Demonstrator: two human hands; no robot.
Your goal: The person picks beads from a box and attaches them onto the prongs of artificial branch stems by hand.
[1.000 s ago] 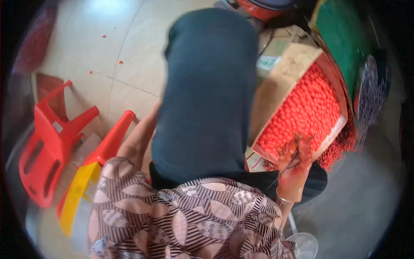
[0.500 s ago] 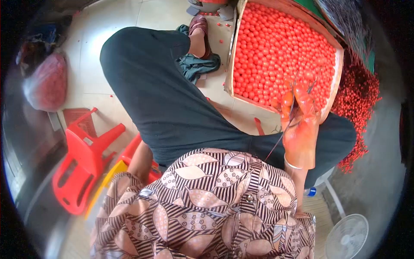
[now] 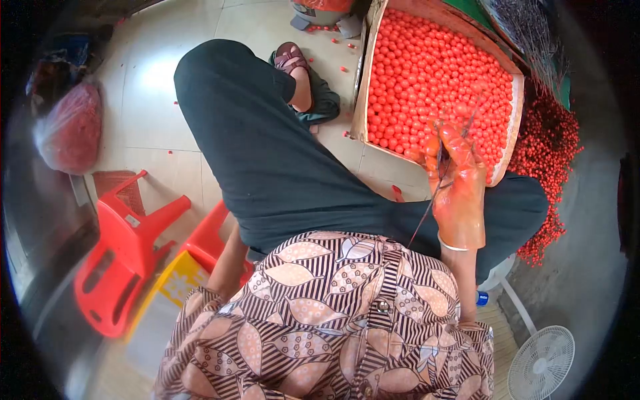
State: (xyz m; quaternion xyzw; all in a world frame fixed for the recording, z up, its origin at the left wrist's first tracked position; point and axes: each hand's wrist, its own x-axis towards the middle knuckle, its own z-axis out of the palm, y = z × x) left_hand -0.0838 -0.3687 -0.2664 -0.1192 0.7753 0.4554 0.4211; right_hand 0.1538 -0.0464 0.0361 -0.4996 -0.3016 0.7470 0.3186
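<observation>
My right hand [image 3: 461, 200], in an orange-stained rubber glove, is closed around thin dark stems [image 3: 425, 219] at the near edge of an open box [image 3: 517, 127]. One long stem trails back toward my shirt, and shorter ends stick out past the fingers. Small shiny red balls [image 3: 427, 73], like berries, fill the box, some right beside my fingertips. On the left side my forearm [image 3: 229, 267] reaches down past my thigh; the hand at its end is hidden.
Red berry sprigs [image 3: 543, 167] lie heaped right of the box, below a bundle of dark stems [image 3: 527, 40]. Red plastic stools [image 3: 120, 260], a yellow-rimmed container [image 3: 160, 287] and a bag of red stuff [image 3: 70, 130] are at left. A white fan [image 3: 541, 365] stands lower right.
My right hand has drawn slightly back toward me with the stems and turned a little. My raised knee has shifted right, and my foot a little left.
</observation>
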